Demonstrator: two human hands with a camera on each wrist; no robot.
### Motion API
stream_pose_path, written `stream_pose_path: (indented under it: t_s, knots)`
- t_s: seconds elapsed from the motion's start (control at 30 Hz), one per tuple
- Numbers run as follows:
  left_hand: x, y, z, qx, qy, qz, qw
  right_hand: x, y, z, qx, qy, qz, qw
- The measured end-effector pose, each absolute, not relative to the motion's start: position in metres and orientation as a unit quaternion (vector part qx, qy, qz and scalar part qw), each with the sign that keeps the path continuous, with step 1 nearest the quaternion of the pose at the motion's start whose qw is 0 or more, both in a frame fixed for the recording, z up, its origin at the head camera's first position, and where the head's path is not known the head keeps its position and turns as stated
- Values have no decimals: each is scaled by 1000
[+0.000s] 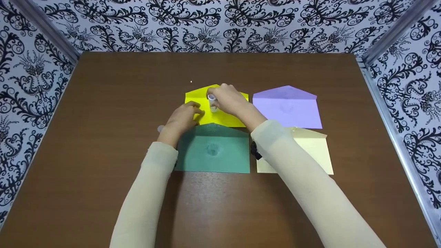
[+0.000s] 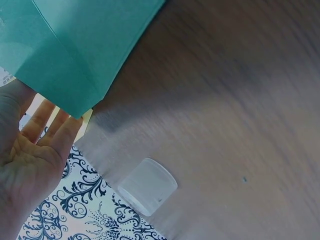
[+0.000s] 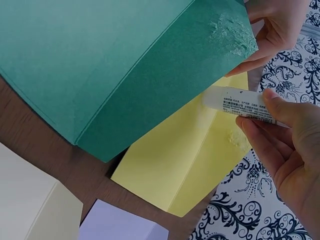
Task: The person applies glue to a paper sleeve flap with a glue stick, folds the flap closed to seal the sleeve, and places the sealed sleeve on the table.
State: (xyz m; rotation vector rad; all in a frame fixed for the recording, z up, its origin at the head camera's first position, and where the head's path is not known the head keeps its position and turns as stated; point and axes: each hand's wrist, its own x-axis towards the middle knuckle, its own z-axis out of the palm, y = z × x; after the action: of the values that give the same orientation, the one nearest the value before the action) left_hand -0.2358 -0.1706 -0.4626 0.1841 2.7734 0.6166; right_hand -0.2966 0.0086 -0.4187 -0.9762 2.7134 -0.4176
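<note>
On the brown table, the yellow envelope (image 1: 225, 120) lies with its flap unfolded toward the back. My right hand (image 1: 226, 98) grips a white glue stick (image 3: 246, 105) between thumb and fingers, its end down at the yellow paper just below the flap crease. A whitish glue smear shows on the yellow flap in the right wrist view. My left hand (image 1: 182, 119) rests its extended fingers on the yellow envelope's left side. Directly in front lies a green envelope (image 1: 213, 160), flap unfolded, with glue smeared on its flap and a dark round patch on its body.
A purple envelope (image 1: 287, 112) lies at the back right, and a cream envelope (image 1: 311, 146) in front of it is partly under my right sleeve. A translucent cap (image 2: 148, 186) lies on the table left of my left wrist. Patterned black-and-white covering surrounds the table.
</note>
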Motion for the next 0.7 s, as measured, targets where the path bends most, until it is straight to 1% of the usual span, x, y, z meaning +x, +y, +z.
stream_pose_path:
  t_s: [0.37,0.57,0.7]
  knots:
    - [-235,-170,-463,61,962,219,148,-301,4,-421,-324,930,-135,108]
    - [-237,-171,-464,83,966,200,142,-302,-1,-421,-300,938,-129,117]
    - [-237,-170,-464,81,965,206,143,-304,-5,-422,-282,942,-130,124]
